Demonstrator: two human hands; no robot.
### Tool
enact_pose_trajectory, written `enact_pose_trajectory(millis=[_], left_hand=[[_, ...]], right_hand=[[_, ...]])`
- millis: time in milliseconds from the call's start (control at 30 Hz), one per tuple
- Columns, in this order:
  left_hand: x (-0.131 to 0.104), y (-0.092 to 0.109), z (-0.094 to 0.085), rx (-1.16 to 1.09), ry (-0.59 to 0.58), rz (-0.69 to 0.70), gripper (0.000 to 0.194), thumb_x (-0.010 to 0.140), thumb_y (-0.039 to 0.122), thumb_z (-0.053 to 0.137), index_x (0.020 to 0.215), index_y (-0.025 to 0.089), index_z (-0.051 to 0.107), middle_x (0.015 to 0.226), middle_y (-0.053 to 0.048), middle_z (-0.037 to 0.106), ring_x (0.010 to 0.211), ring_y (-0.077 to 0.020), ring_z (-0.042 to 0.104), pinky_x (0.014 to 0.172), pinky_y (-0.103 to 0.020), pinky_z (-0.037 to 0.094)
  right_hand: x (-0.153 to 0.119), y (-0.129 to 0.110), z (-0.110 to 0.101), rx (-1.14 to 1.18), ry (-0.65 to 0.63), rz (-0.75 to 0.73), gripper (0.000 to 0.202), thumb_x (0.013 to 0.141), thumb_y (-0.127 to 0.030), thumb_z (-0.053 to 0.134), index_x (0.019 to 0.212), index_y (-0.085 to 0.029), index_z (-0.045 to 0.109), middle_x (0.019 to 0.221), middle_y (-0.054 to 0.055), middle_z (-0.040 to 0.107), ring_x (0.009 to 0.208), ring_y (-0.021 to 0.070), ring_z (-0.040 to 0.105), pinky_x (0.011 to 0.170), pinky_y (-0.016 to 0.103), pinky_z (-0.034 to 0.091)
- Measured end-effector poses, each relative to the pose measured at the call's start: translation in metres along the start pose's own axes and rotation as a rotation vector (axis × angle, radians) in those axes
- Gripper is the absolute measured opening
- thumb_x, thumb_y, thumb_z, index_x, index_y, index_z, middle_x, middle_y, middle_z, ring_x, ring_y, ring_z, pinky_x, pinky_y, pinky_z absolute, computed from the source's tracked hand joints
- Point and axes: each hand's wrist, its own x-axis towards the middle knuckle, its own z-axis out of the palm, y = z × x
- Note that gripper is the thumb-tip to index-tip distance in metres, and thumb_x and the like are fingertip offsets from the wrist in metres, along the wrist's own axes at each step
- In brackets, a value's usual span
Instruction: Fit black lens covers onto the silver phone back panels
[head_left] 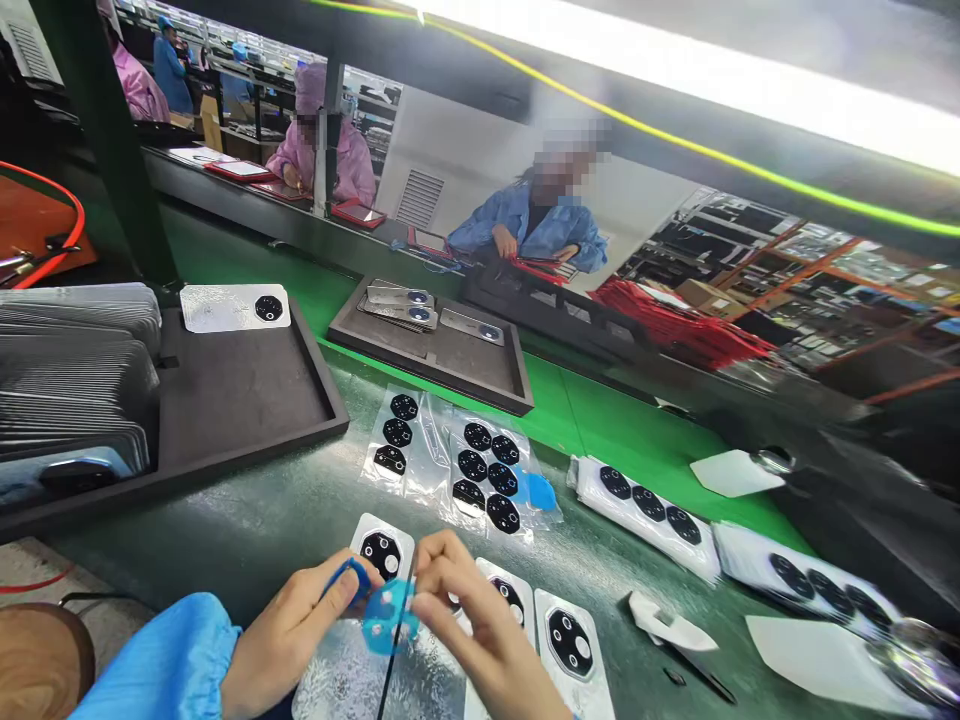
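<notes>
My left hand (pixel 289 620) is closed, its thumb and fingers pinching a curled dark blue piece (pixel 354 578). Between my hands is a translucent blue film (pixel 388 615) with several round holes. The thumb and forefinger of my right hand (pixel 480 620) come together at that film's right edge. Below lie silvery phone back covers, each with a black round camera patch: one cover (pixel 365 527) is partly under my hands, another (pixel 491 570) is half hidden behind my right hand, and a third (pixel 574 640) lies to its right.
Clear sheets (pixel 427 450) of black round stickers lie ahead, with a blue tab (pixel 540 490). Sticker stacks (pixel 652 510), a white-handled tool (pixel 667 625) and white paddle shapes are rightward. Dark trays (pixel 247 390) with covers stand left and beyond. Co-workers sit across the bench.
</notes>
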Motion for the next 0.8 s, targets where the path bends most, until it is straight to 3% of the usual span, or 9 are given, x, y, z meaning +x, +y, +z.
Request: enact_pose_trajectory(millis=[100,233,367,467,567,800], left_hand=[[-0.002,0.003,0.006,-0.187,-0.085,-0.023,0.037,0.106,0.039,0.023,0.117,0.020,0.053,0.096,-0.003,0.071,0.077,-0.0122,0.072,0.070,-0.020,0.060],[-0.007,-0.002,0.009,-0.030,-0.083,-0.009,0.029,0.105,0.033,0.028,0.112,0.021,0.053,0.074,0.002,0.067,0.058,-0.0102,0.066,0.062,-0.017,0.057],[-0.009,-0.009,0.004,0.330,-0.083,0.284,0.024,0.099,0.019,0.035,0.116,0.021,0.052,0.100,-0.003,0.070,0.092,-0.0154,0.069,0.088,-0.023,0.056],[-0.009,-0.011,0.005,0.498,-0.103,0.486,0.030,0.099,0.013,0.030,0.121,0.016,0.050,0.109,-0.007,0.070,0.100,-0.0148,0.069,0.106,-0.028,0.047],[-0.009,-0.012,0.009,0.596,-0.069,0.541,0.033,0.101,0.011,0.025,0.119,0.013,0.052,0.106,-0.007,0.072,0.101,-0.0126,0.069,0.111,-0.026,0.042],[-0.009,-0.013,0.010,0.640,-0.040,0.549,0.033,0.101,0.011,0.026,0.119,0.011,0.054,0.103,-0.007,0.073,0.102,-0.0123,0.070,0.109,-0.023,0.043]], right_hand=[[-0.009,0.002,0.022,-0.166,0.053,-0.097,0.012,0.096,-0.021,0.048,0.085,-0.024,0.053,0.095,0.005,0.056,0.086,0.0186,0.058,0.073,0.029,0.051],[-0.006,0.011,0.029,-0.180,0.102,-0.121,0.014,0.097,-0.018,0.045,0.091,-0.025,0.056,0.094,0.005,0.060,0.086,0.0192,0.060,0.073,0.030,0.052],[0.000,0.031,0.023,-0.205,0.219,-0.029,0.025,0.097,-0.010,0.038,0.105,-0.026,0.054,0.096,0.004,0.064,0.088,0.0191,0.064,0.075,0.031,0.052],[0.001,0.044,0.027,-0.281,0.230,-0.037,0.034,0.090,-0.003,0.037,0.110,-0.025,0.052,0.100,0.005,0.064,0.093,0.0204,0.065,0.078,0.033,0.053],[0.003,0.048,0.034,-0.344,0.215,-0.028,0.040,0.084,0.002,0.038,0.109,-0.025,0.053,0.101,0.005,0.063,0.095,0.0216,0.063,0.079,0.035,0.053],[0.010,0.045,0.041,-0.460,0.193,-0.007,0.042,0.079,0.005,0.039,0.106,-0.024,0.054,0.096,0.006,0.062,0.087,0.0237,0.061,0.073,0.037,0.051]])
